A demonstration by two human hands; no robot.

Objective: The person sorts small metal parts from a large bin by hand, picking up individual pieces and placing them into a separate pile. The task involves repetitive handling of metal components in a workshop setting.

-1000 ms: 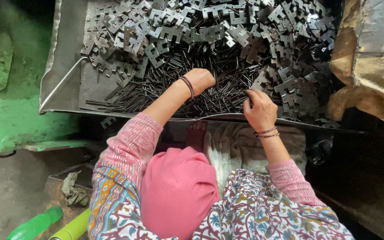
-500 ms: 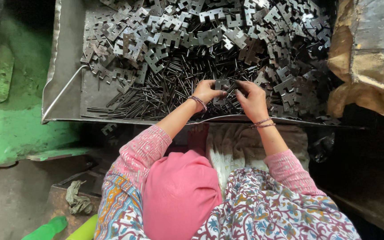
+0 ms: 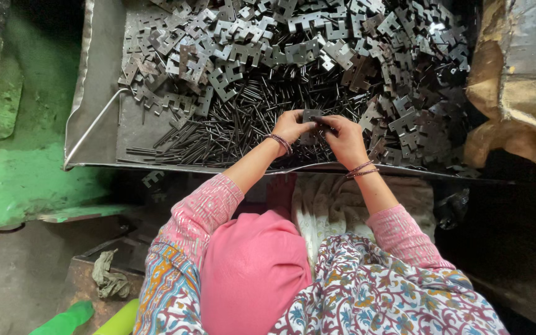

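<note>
Steel makes up the big tray [image 3: 97, 74], a shallow grey pan with a bent rim that fills the upper middle of the view. Its far part is heaped with flat notched plates [image 3: 317, 43], grey stampings lying every way up, and the heap runs down the right side. Nearer the front rim lies a loose bed of thin dark pins [image 3: 218, 133], spread from the tray's bare left floor to under the hands. Left of the tray stands a green-painted surface [image 3: 13, 180]; to the right a tan sack [image 3: 516, 93] slumps against the tray's edge. Below, a person in a pink head cover and patterned pink sleeves leans over the front rim. A crumpled rag [image 3: 108, 280] lies on the floor at lower left, with a green bottle [image 3: 63, 321] just beyond it.

Both hands meet over the pins, just inside the front rim. The left hand [image 3: 293, 126] pinches one small plate [image 3: 311, 116] by its left edge, fingers closed on it. The right hand [image 3: 345, 138] closes its grip on the same plate from the right, fingertips touching those of the left. Thin bangles ring both wrists.
</note>
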